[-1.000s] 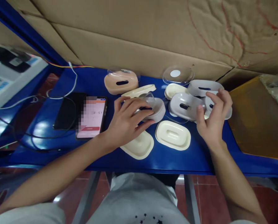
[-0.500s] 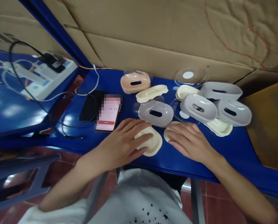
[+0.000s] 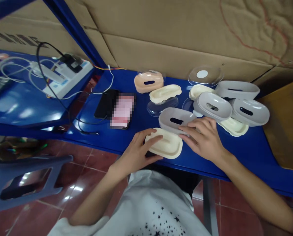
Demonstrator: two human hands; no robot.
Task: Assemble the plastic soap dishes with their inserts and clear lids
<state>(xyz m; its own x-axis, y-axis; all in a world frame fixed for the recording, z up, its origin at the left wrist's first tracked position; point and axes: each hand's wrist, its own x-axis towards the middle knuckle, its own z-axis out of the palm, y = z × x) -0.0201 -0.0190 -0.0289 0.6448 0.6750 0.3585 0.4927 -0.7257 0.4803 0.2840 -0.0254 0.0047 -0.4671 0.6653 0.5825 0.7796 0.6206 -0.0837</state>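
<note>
My left hand [image 3: 138, 149] grips the left end of a shallow cream oval tray [image 3: 169, 147], fingers over its rim and thumb at the near side. The tray sits tilted by the table's front edge. Just behind it is a grey soap dish [image 3: 164, 119] with an oval slot. My right hand [image 3: 205, 137] is closed at that dish's right front edge, its fingertips also close to the tray's corner. A clear oval lid [image 3: 158, 106] lies behind the dish, beside another cream tray [image 3: 166, 93] and a peach soap dish [image 3: 140, 83].
At right stand several grey soap dishes [image 3: 220, 114] with a cream tray [image 3: 236, 127] and a clear lid [image 3: 197, 78]. On the left lie a phone [image 3: 123, 109], a power strip [image 3: 65, 87] and cables. Cardboard boxes [image 3: 173, 39] line the back; a brown box [image 3: 286, 127] stands at right.
The grey dish has shifted right and nearer, baring the clear lid behind it. My right hand has left a cream piece for the grey dish. That piece is no longer separately visible.
</note>
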